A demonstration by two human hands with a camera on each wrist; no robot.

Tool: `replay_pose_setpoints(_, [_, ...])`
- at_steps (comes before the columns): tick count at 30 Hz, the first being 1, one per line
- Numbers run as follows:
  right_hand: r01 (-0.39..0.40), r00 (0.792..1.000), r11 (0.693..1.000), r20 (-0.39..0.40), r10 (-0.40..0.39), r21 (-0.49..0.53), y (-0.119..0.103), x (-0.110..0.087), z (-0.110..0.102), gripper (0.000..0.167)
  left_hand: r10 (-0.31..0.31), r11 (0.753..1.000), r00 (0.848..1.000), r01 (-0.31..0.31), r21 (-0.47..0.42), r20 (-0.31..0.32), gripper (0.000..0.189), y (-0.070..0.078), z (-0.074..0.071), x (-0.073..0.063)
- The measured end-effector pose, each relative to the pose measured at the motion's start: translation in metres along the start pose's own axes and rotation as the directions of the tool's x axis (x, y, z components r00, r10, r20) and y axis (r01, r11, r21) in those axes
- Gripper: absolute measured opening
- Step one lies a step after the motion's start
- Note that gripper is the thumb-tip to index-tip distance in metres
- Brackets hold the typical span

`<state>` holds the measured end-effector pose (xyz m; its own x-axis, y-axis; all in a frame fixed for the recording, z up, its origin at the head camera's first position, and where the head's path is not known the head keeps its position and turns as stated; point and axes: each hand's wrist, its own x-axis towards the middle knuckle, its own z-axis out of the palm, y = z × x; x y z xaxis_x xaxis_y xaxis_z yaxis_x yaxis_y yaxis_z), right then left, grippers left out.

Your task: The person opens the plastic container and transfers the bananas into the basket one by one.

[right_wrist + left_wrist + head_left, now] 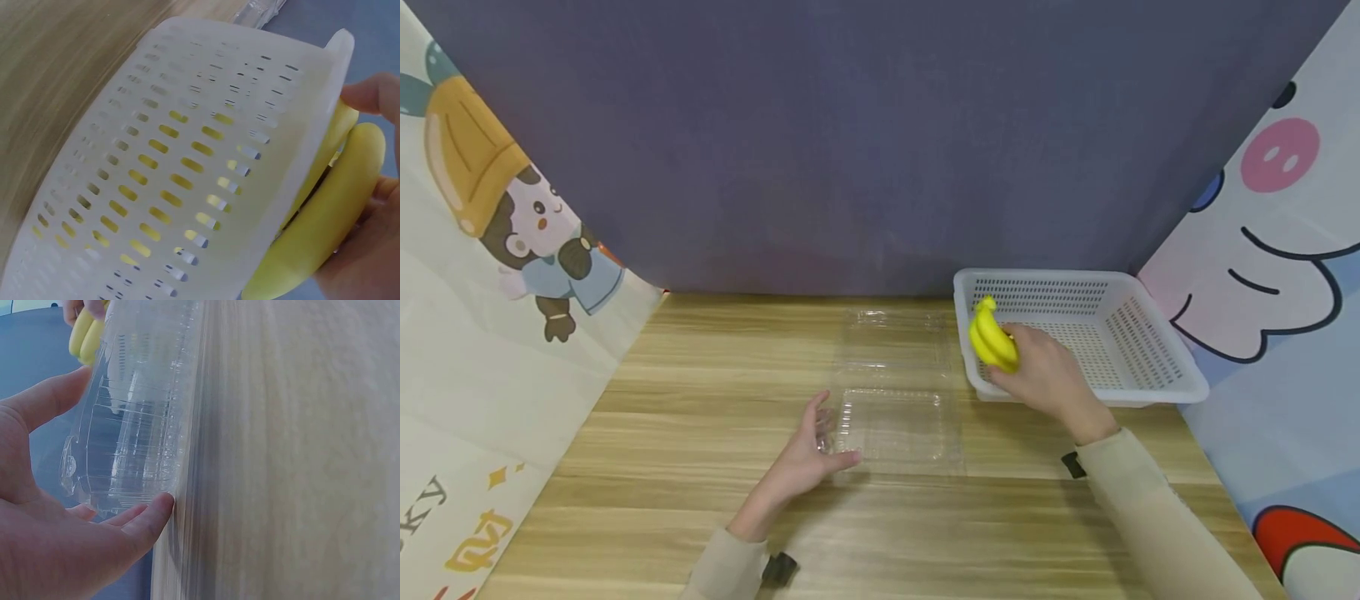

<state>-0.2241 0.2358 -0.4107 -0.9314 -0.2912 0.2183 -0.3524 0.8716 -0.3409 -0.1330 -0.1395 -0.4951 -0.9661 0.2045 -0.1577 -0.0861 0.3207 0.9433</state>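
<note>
My right hand (1041, 371) grips a small bunch of yellow bananas (992, 337) over the left end of a white slotted plastic basket (1165, 387). In the right wrist view the bananas (331, 219) lie against the basket's rim, and yellow shows through the slots of its wall (187, 144). To the left, a clear plastic clamshell box (891, 425) lies unfolded on the table, its lid half toward the back. My left hand (801, 458) is spread at the box's near left corner. In the left wrist view its fingers (147, 522) touch the clear box (137, 437).
A wood-grain table (700, 400) carries everything. Behind it rises a dark blue-grey panel (850, 150). Cartoon-printed sheets (460, 317) flank the table on both sides. The basket stands close to the right-hand sheet (1262, 400).
</note>
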Motion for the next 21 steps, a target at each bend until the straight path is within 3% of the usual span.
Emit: replay_pose_setpoints(21, [-0.088,0.99,0.996,0.109,0.085,0.02,0.015,0.007,0.001,0.071,-0.008,1.0,1.0,0.008,-0.004,-0.005,0.114,0.001,0.0,-0.001])
